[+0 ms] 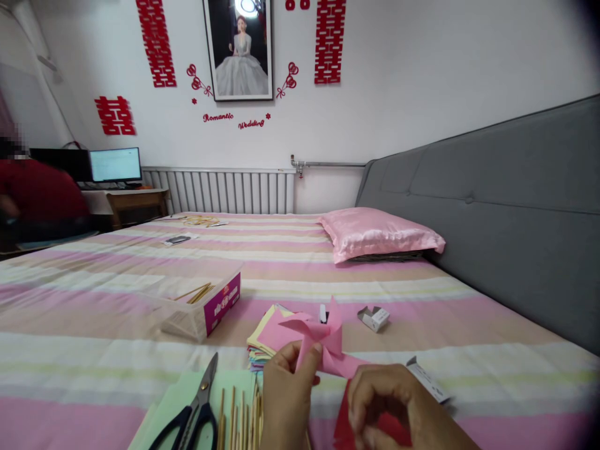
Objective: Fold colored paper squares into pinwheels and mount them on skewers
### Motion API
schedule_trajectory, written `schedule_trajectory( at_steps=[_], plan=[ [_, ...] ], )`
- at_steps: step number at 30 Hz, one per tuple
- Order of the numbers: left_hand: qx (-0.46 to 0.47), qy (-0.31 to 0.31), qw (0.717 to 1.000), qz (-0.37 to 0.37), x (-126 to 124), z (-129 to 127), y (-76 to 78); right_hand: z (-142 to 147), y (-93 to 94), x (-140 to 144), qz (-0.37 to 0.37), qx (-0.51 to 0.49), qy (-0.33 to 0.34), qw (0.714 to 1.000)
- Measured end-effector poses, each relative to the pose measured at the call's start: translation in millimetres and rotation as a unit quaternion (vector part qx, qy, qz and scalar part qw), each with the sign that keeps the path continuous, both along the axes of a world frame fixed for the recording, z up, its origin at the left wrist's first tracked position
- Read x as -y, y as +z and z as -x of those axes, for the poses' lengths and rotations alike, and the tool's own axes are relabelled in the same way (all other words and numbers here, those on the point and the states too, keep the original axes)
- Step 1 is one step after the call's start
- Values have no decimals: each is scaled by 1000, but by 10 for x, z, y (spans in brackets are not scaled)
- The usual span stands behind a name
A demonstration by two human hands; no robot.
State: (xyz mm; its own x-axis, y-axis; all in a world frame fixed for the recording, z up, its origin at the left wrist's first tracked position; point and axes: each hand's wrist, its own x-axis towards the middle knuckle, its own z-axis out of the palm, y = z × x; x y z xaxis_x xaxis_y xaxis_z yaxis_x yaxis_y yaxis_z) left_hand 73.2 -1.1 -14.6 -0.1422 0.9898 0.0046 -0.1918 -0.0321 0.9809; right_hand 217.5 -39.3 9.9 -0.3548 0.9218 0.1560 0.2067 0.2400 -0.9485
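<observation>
A pink paper pinwheel (315, 337) is held up above the striped bed by my left hand (287, 394), whose thumb and fingers pinch its lower part. My right hand (398, 406) is curled just right of it, fingers closed over a red piece of paper (344, 431). Behind the pinwheel lies a stack of coloured paper sheets (262, 350). Several wooden sticks (239, 419) rest on a green sheet (175, 400) at the bottom, with black-handled scissors (194, 409) beside them.
An open box (206, 309) holding sticks sits left of centre on the bed. A small folded carton (374, 317), a white slip (429, 381) and a pink pillow (375, 232) lie to the right. A grey headboard (515, 206) runs along the right. A person in red sits far left.
</observation>
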Motion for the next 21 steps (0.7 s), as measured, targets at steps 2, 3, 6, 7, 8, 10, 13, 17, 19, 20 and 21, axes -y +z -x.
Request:
schedule_trajectory(
  at_steps=[2, 3, 6, 7, 8, 10, 13, 17, 19, 20, 21],
  plan=[
    [-12, -9, 1000, -3, 21, -30, 8, -9, -2, -26, -13, -44, -30, 998],
    [-18, -13, 1000, -3, 35, -45, 18, -10, -2, -37, -27, -58, -50, 997],
    [-28, -34, 999, 0, 81, -83, 57, -4, 3, -53, -85, -44, -111, 989],
    [-29, -41, 999, 0, 93, -93, 67, 2, 2, -52, -103, -31, -131, 986],
    [-29, -49, 998, 0, 101, -100, 73, 9, -1, -49, -116, -20, -144, 983],
    [-26, -61, 998, 2, 102, -107, 70, 27, -13, -44, -139, -4, -154, 978],
    [-23, -80, 997, 6, 85, -107, 44, 56, -33, -45, -167, -16, -174, 970],
    [-1, -103, 995, 14, 85, -113, 22, 74, -48, -61, -165, -76, -204, 962],
    [12, -108, 994, 17, 97, -115, 22, 70, -54, -66, -155, -94, -209, 961],
    [17, -110, 994, 16, 101, -114, 23, 67, -56, -68, -149, -97, -213, 961],
    [20, -112, 993, 16, 102, -111, 23, 63, -58, -68, -143, -98, -218, 961]
  ],
)
